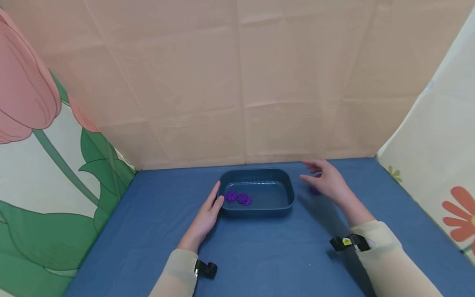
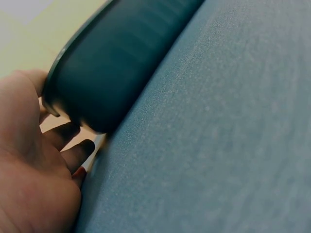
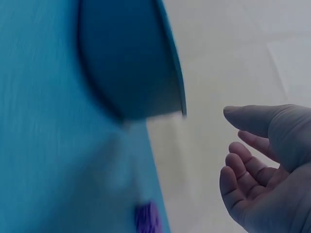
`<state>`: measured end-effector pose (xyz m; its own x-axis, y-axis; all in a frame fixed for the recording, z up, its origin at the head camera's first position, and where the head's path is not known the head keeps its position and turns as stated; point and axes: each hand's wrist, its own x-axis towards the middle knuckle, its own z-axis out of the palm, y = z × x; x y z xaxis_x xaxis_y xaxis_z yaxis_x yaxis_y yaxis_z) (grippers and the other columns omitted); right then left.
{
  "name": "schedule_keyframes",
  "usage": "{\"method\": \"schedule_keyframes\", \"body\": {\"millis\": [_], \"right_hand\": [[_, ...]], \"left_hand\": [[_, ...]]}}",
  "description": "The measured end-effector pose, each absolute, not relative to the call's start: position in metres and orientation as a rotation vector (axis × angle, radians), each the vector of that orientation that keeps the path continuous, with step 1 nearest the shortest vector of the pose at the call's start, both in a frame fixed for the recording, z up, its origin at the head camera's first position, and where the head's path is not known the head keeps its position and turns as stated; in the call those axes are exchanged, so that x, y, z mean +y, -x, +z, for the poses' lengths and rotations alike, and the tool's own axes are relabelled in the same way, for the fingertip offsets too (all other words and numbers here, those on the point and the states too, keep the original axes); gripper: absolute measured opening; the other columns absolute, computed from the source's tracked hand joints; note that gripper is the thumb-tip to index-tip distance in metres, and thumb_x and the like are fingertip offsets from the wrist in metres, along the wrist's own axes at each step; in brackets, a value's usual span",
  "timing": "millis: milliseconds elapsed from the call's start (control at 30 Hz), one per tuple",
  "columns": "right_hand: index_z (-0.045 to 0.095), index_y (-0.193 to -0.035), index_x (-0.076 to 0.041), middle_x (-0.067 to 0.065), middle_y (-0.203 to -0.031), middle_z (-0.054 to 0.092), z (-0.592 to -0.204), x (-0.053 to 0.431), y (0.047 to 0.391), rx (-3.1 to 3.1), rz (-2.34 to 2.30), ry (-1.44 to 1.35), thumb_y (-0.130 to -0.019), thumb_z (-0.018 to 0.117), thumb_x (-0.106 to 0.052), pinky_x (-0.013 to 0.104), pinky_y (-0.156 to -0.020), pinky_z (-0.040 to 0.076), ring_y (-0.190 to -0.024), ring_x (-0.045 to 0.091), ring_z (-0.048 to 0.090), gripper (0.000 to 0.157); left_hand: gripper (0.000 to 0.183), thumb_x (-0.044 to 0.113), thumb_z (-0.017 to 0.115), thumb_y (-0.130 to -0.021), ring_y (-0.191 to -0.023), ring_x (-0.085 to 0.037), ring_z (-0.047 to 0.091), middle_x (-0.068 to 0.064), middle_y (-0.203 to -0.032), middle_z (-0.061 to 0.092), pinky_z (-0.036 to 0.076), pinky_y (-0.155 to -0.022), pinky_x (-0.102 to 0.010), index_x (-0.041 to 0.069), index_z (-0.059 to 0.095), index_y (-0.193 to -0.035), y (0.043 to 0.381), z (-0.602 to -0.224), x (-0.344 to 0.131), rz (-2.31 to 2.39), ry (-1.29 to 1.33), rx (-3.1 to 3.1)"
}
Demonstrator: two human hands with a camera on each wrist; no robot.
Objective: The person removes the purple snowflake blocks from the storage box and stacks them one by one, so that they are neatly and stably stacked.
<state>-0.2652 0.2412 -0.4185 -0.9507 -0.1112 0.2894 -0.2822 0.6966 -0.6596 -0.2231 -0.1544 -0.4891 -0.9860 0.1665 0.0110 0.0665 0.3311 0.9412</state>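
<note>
A dark blue rectangular tub (image 1: 259, 212) with rounded corners stands on the blue cloth. Inside, at its left end, lie two flat purple pieces with scalloped, flower-like edges (image 1: 244, 199). My left hand (image 1: 205, 215) holds the tub's left end, thumb at the rim and fingers against the outer wall, as the left wrist view (image 2: 36, 160) also shows. To the right of the tub, my right hand (image 1: 325, 181) hovers with thumb and bent fingers apart and nothing between them. Below it another purple piece (image 1: 314, 190) lies on the cloth, partly hidden by the hand.
Blue cloth (image 1: 259, 255) covers the table. A creased beige sheet (image 1: 237, 82) hangs behind it. Flower-printed sheets stand at the left (image 1: 48, 239) and right (image 1: 434, 165). Each wrist wears a small black camera mount (image 1: 206, 269).
</note>
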Motion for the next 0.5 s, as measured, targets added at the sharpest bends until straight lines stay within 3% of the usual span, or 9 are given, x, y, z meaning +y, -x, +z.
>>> {"method": "schedule_keyframes", "body": {"millis": [167, 367, 500], "right_hand": [[0.057, -0.134, -0.011, 0.010, -0.120, 0.056, -0.410, 0.205, 0.265, -2.664, 1.135, -0.412, -0.089, 0.073, -0.030, 0.049, -0.090, 0.047, -0.109, 0.028, 0.054, 0.051], [0.060, -0.131, -0.017, 0.011, -0.121, 0.057, -0.406, 0.165, 0.263, -2.679, 1.208, -0.557, -0.088, 0.075, -0.027, 0.050, -0.091, 0.047, -0.107, 0.026, 0.053, 0.047], [0.061, -0.129, -0.020, 0.004, -0.117, 0.058, -0.408, 0.140, 0.263, -2.712, 1.211, -0.608, -0.087, 0.075, -0.027, 0.045, -0.089, 0.047, -0.106, 0.025, 0.053, 0.044]], "left_hand": [[0.061, 0.070, 0.039, -0.092, -0.144, -0.006, 0.011, 0.032, -0.152, 0.015, 0.012, -0.117, -0.048, 0.056, 0.017, -0.148, 0.225, -0.490, -0.155, 1.751, -0.210, 2.497], [0.065, 0.070, 0.040, -0.092, -0.144, -0.007, 0.011, 0.031, -0.153, 0.015, 0.012, -0.117, -0.048, 0.052, 0.018, -0.151, 0.224, -0.491, -0.155, 1.757, -0.213, 2.487], [0.065, 0.070, 0.040, -0.092, -0.144, -0.005, 0.010, 0.031, -0.152, 0.015, 0.011, -0.117, -0.047, 0.052, 0.017, -0.151, 0.225, -0.493, -0.155, 1.761, -0.216, 2.475]]}}
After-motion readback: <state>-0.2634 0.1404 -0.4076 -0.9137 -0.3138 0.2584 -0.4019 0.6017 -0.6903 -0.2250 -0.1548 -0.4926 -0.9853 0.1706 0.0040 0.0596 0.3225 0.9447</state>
